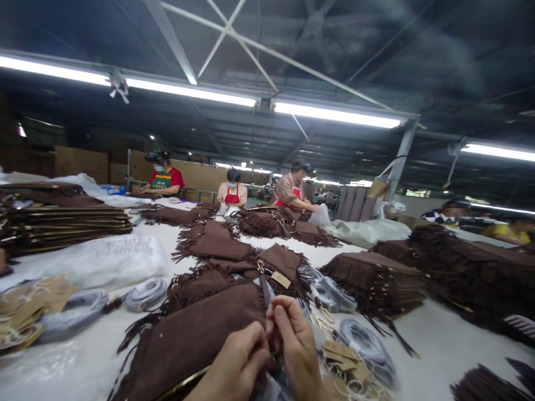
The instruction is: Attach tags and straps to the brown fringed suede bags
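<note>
In the head view, a brown fringed bag (209,328) with a gold zipper along its near edge lies in front of me. At the bag's right end, my left hand (242,356) is closed, with its fingers curled in. Close beside it, my right hand (295,337) is closed in a pinch, thumb against the fingers. Whatever the fingertips hold is small and mostly hidden. A narrow brown strap (264,291) runs just beyond the fingers. Past it, a tan tag (281,279) hangs on another fringed bag (282,259).
Tan tags with white strings (345,356) and wrapped, coiled straps (365,348) lie to the right. Fringed bags are stacked at right (380,278) and left (67,225). A white plastic bag (96,259) lies at left. Several people work across the white table (434,334).
</note>
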A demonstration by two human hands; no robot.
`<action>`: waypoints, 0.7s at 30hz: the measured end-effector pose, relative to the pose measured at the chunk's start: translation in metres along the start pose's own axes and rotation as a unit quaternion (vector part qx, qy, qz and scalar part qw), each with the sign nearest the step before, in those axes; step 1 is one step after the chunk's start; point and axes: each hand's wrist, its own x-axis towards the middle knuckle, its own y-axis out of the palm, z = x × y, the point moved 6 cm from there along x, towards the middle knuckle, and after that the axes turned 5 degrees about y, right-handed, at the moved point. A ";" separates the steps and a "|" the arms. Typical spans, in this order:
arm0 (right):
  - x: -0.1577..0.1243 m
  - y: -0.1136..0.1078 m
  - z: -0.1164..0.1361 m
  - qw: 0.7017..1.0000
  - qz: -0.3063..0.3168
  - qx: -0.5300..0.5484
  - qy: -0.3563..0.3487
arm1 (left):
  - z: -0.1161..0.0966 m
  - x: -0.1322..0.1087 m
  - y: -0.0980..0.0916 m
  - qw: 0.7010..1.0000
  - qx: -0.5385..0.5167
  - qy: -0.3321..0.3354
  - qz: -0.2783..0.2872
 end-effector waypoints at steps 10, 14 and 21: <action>-0.005 -0.004 -0.018 0.975 0.097 0.068 0.187 | 0.007 0.002 -0.004 1.000 -0.014 -0.016 -0.020; -0.009 0.003 -0.015 0.974 0.076 0.106 0.184 | 0.003 0.001 -0.007 0.998 -0.037 -0.030 -0.034; -0.005 -0.016 -0.010 0.982 0.033 0.027 0.186 | 0.007 0.004 -0.023 0.981 -0.104 -0.114 -0.114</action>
